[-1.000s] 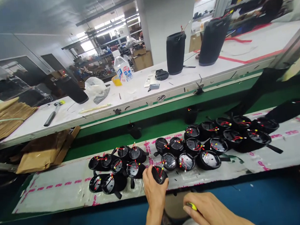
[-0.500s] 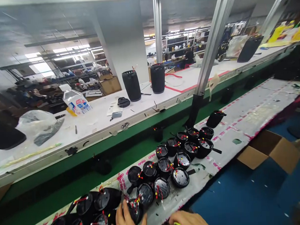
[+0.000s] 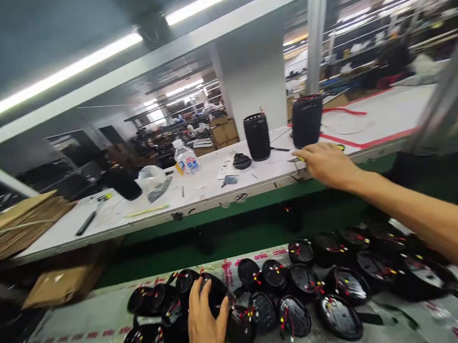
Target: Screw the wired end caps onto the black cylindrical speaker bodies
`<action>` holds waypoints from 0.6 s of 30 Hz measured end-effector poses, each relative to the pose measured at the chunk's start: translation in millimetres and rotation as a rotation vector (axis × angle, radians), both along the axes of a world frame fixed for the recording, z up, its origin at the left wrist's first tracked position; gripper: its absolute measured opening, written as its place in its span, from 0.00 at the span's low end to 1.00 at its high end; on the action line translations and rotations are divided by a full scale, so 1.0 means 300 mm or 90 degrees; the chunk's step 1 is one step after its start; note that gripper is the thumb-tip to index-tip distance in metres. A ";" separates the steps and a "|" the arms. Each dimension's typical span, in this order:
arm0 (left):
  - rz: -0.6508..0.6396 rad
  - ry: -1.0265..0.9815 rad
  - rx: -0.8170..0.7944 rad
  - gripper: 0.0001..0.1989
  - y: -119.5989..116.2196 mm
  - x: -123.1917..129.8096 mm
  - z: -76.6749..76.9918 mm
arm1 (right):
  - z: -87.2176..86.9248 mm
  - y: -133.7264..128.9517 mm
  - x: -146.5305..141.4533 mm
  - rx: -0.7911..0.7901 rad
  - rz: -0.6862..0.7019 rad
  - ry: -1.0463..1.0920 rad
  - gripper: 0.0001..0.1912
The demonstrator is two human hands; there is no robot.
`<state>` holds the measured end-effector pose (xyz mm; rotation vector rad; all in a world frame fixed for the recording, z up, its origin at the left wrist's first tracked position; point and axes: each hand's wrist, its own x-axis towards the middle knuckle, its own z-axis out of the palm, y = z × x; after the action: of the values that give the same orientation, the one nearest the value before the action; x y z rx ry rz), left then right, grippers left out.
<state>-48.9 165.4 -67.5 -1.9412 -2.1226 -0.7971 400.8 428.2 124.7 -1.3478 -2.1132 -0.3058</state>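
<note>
My left hand (image 3: 207, 314) lies over the crowded black cylindrical housings, its fingers spread. It is nearest to a dark housing (image 3: 217, 291) behind the fingers and one with wires (image 3: 241, 326) by the thumb; whether it presses on either is unclear. My right hand (image 3: 327, 164) is stretched to the raised white shelf, closed round a yellow-handled tool (image 3: 300, 159) whose thin tip points left. The tool's kind is not clear, as the fingers cover most of it. Just behind that hand stands an upright black mesh cylinder (image 3: 307, 121).
Another upright black cylinder (image 3: 257, 137), a round black part (image 3: 242, 161), a plastic bottle (image 3: 186, 159) and a clear bag (image 3: 152, 181) are on the shelf (image 3: 203, 192). Flattened cardboard (image 3: 26, 221) is stacked left. Open housings with red and yellow wires (image 3: 339, 316) fill the lower bench.
The view has swung left and up. My right hand has moved from the lower bench's front edge up to the shelf, still holding the yellow-handled tool. My left hand stays among the housings.
</note>
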 end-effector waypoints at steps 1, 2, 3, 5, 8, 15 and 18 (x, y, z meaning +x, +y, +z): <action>0.011 0.003 -0.015 0.22 0.014 -0.021 0.041 | -0.013 0.057 0.011 -0.003 -0.006 0.004 0.23; 0.021 0.007 -0.027 0.21 0.027 -0.040 0.076 | -0.031 0.104 0.021 -0.005 -0.009 0.009 0.22; 0.030 0.010 -0.043 0.21 0.040 -0.058 0.106 | -0.052 0.142 0.032 -0.005 -0.008 0.013 0.22; 0.048 0.013 -0.072 0.20 0.064 -0.087 0.146 | -0.094 0.200 0.053 0.002 0.003 0.022 0.23; 0.068 0.013 -0.110 0.20 0.105 -0.116 0.169 | -0.127 0.251 0.081 0.015 0.037 0.032 0.25; 0.046 0.021 -0.177 0.20 0.315 -0.238 0.150 | -0.086 0.110 0.097 0.130 0.019 0.069 0.24; 0.020 0.032 -0.198 0.24 0.477 -0.320 0.115 | -0.144 -0.064 0.014 0.141 0.023 0.050 0.18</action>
<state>-144.9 308.5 -32.9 -2.0368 -2.3572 -0.4254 405.1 409.0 81.6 -1.1724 -1.9718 -0.4506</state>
